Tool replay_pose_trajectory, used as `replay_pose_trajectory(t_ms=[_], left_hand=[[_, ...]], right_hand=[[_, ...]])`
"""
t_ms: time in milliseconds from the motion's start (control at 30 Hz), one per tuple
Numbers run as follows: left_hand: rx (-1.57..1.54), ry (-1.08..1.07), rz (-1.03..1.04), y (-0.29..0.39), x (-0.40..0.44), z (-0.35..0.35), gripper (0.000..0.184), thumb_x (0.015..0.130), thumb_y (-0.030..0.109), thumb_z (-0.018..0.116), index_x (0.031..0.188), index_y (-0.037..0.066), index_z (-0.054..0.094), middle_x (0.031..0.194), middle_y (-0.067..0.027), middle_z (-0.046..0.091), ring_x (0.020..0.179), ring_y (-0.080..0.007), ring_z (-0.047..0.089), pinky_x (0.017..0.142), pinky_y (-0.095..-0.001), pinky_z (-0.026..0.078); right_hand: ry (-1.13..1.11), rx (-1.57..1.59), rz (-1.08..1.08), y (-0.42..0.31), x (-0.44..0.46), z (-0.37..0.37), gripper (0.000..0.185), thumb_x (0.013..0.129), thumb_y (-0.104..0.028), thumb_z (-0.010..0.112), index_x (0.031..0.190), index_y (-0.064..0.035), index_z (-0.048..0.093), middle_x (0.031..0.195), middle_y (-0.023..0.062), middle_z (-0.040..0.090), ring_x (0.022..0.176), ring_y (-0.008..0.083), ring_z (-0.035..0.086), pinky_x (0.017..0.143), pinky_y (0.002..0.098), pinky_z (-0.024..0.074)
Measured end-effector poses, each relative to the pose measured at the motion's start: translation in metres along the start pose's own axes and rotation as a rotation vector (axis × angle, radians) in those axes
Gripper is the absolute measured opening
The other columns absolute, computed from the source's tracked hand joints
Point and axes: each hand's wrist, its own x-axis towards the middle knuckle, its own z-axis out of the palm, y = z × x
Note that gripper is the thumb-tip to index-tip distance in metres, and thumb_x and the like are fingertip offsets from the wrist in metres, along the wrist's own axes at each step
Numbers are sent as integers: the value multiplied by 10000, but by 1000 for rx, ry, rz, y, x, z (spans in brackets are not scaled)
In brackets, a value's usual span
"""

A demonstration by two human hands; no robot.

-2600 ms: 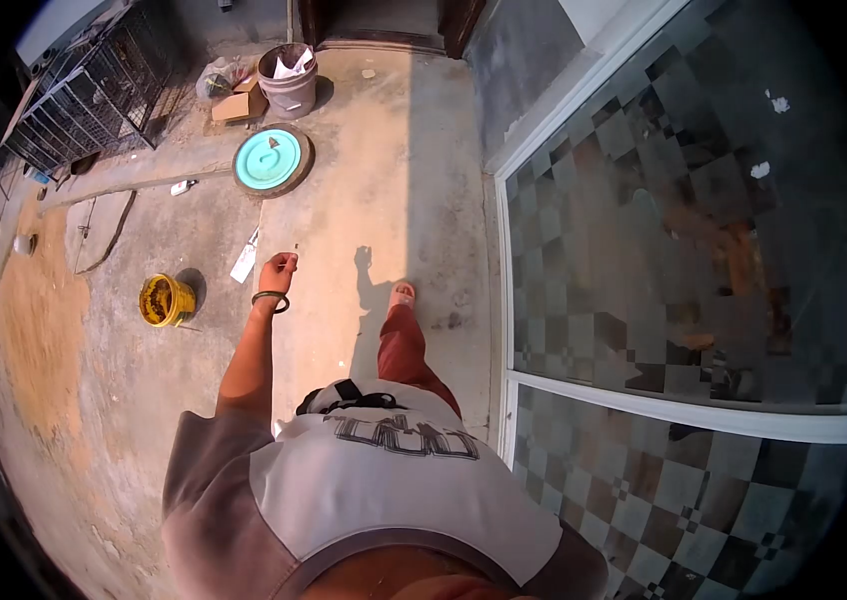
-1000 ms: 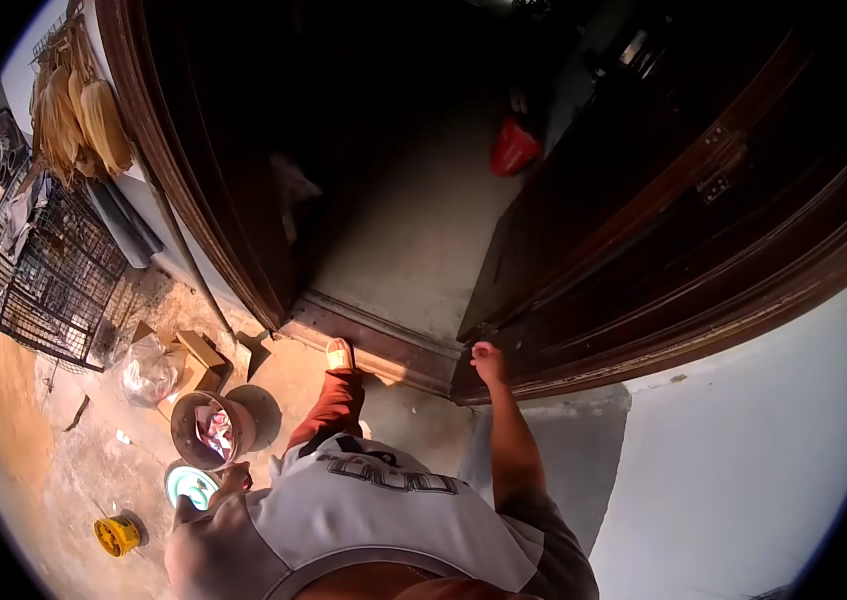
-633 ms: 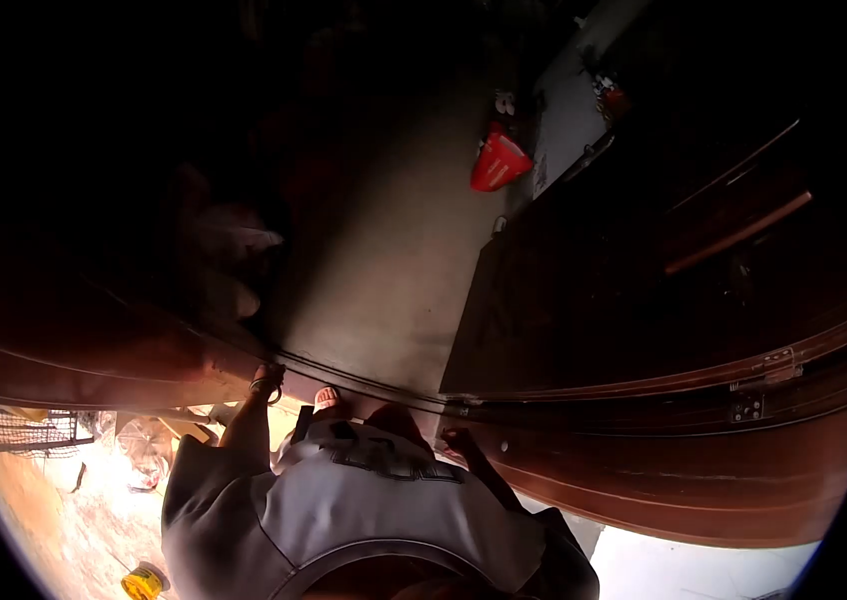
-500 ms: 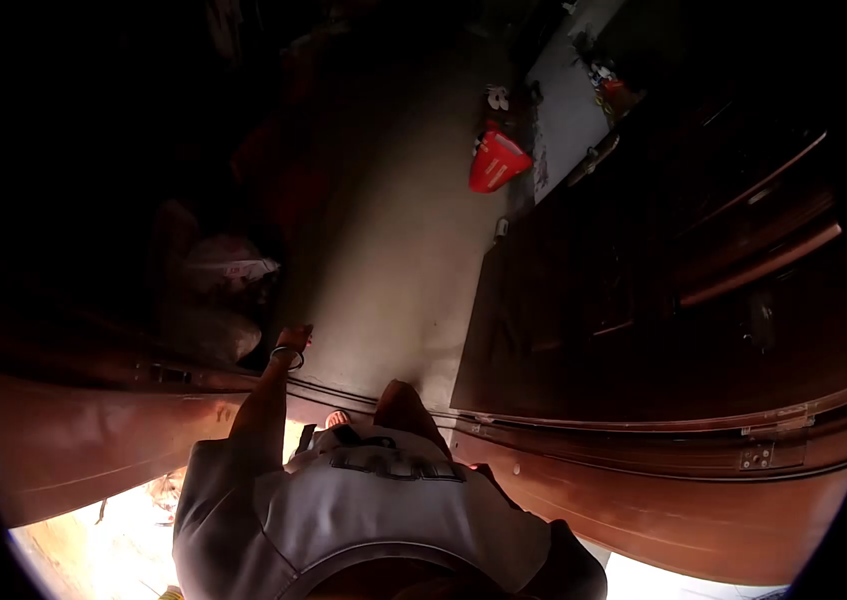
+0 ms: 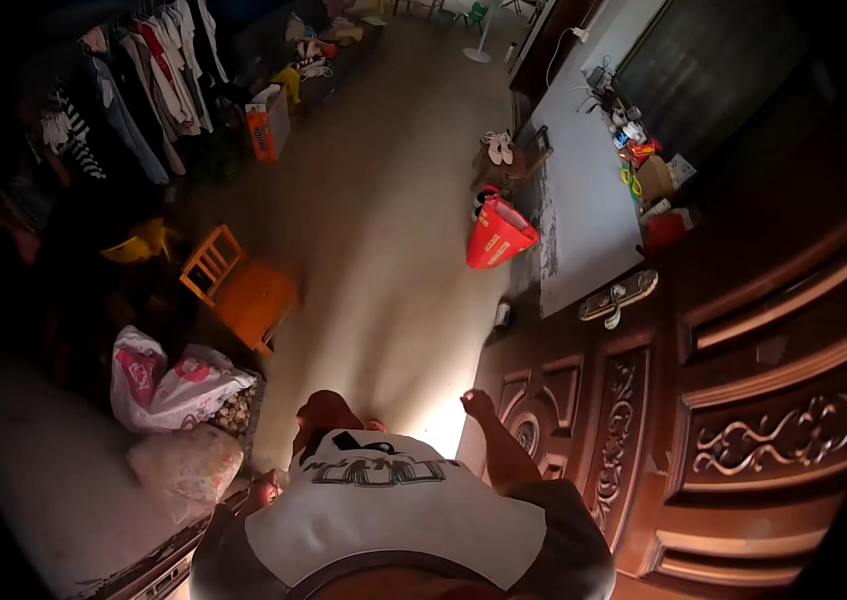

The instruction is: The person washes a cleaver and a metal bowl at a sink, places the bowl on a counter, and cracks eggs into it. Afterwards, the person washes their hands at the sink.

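My right hand (image 5: 479, 403) is low in front of me, its fingers curled in, with no object visible in it. It is beside the open brown carved door (image 5: 634, 390) and does not visibly touch it. Down at my left side is my left hand (image 5: 266, 488), small and partly hidden by my sleeve; its fingers are too unclear to read. Near it are a clear plastic bag (image 5: 187, 465) and a white and pink bag (image 5: 169, 385) beside a heap of small pale things (image 5: 236, 410).
An orange wooden chair (image 5: 254, 300) stands left of the floor strip (image 5: 374, 200). On the right are a red bag (image 5: 500, 235) and white shoes (image 5: 498, 148) on a small stool. Clothes (image 5: 159, 70) hang at the upper left, near an orange and white box (image 5: 266, 125).
I have moved from the sunlit yard through the doorway into the room, which now looks brighter. My left hand has dropped back to my side; my right hand has come forward beside the door.
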Motion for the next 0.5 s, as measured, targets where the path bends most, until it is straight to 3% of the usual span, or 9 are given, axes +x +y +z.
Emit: replay_pose_trajectory(t_ms=[33,67,100,267,333,367,433,467,500], left_hand=[[-16,5,-22,18,-6,5,286,931,279,545,943,12,647,766,-136,663,661,-243,653,559,-376,523],[-25,10,-36,43,-8,12,292,930,281,546,938,8,646,761,-137,662,661,-244,651,565,-379,520],[-27,9,-42,69,-10,21,297,930,284,546,933,4,646,757,-138,660,661,-245,649,571,-382,517],[49,-9,-7,256,40,57,327,928,295,548,907,-16,643,733,-144,652,659,-250,639,598,-399,503],[110,-12,41,355,68,64,339,927,300,548,897,-24,642,724,-146,649,658,-252,635,610,-405,498],[134,-14,68,408,82,70,345,927,302,549,891,-28,642,719,-148,647,658,-253,633,615,-408,495],[182,-16,166,526,114,83,358,926,307,549,881,-36,641,710,-150,644,657,-255,629,626,-415,489],[201,-14,234,591,125,94,365,926,309,550,876,-40,640,705,-151,643,657,-256,627,632,-418,486],[213,-8,327,661,143,106,371,926,312,550,871,-44,640,701,-152,641,657,-257,625,638,-421,484]], right_hand=[[103,-9,-67,-31,56,-33,331,903,-375,544,1027,-93,665,1054,155,669,1027,343,622,873,455,503],[252,181,-226,-43,130,-41,310,890,-358,594,970,-67,664,792,130,689,743,279,683,751,421,524],[131,203,-182,-86,166,-93,320,901,-352,551,1053,-90,653,1040,160,672,989,367,627,863,454,507],[249,425,-292,-216,318,-196,266,909,-314,566,1059,-113,654,874,125,697,860,316,671,769,407,528],[220,534,-408,-215,368,-192,252,916,-274,607,1058,-69,647,777,77,692,666,189,686,655,337,537],[153,463,-227,-201,392,-177,243,926,-280,595,1036,-70,647,754,60,678,672,172,682,646,328,533],[60,111,-76,-159,404,-157,308,917,-399,565,988,-118,669,772,83,690,751,250,681,747,388,524],[-39,-36,-144,-119,414,-134,350,900,-434,546,960,-117,683,830,115,697,805,314,665,797,428,504],[-198,-46,-65,-118,399,-151,358,884,-422,545,895,-92,684,840,155,687,826,354,650,769,457,500]])
